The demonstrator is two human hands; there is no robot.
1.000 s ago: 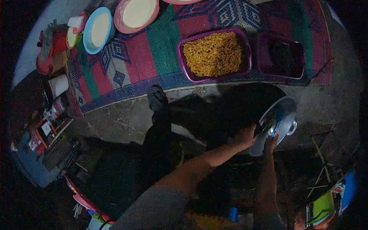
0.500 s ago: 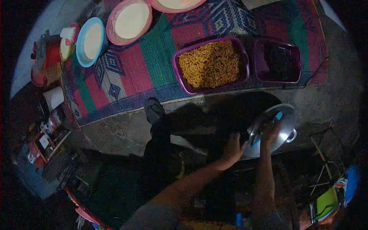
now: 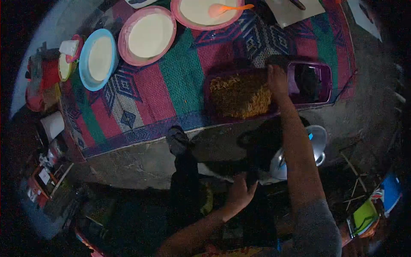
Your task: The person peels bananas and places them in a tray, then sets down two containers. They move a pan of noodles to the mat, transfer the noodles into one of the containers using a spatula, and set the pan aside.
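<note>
My right hand (image 3: 278, 82) reaches forward to the right rim of a purple basin (image 3: 208, 100) of orange-brown noodle-like food (image 3: 242, 96); whether its fingers grip the rim is unclear. Nearer my body, my left hand (image 3: 241, 192) is lifted beside a dark shape, its thumb up and its other fingers hard to make out. A shiny metal bowl (image 3: 317, 145) with a blue-handled tool (image 3: 311, 136) in it lies partly behind my right forearm. Beside the right hand sits a second purple basin (image 3: 327, 83) with something dark inside.
A striped woven mat (image 3: 180, 81) bears a blue basin (image 3: 99, 60) and two pink basins (image 3: 147, 36) (image 3: 205, 25) of pale liquid. An orange ladle (image 3: 222, 9) rests in one. My shoe (image 3: 177, 139) is at the mat's edge. Folding frames and a green item (image 3: 364, 219) stand right.
My right hand has left the metal bowl and moved forward to the noodle basin. My left hand has drawn back from the bowl, toward my body. The view has shifted.
</note>
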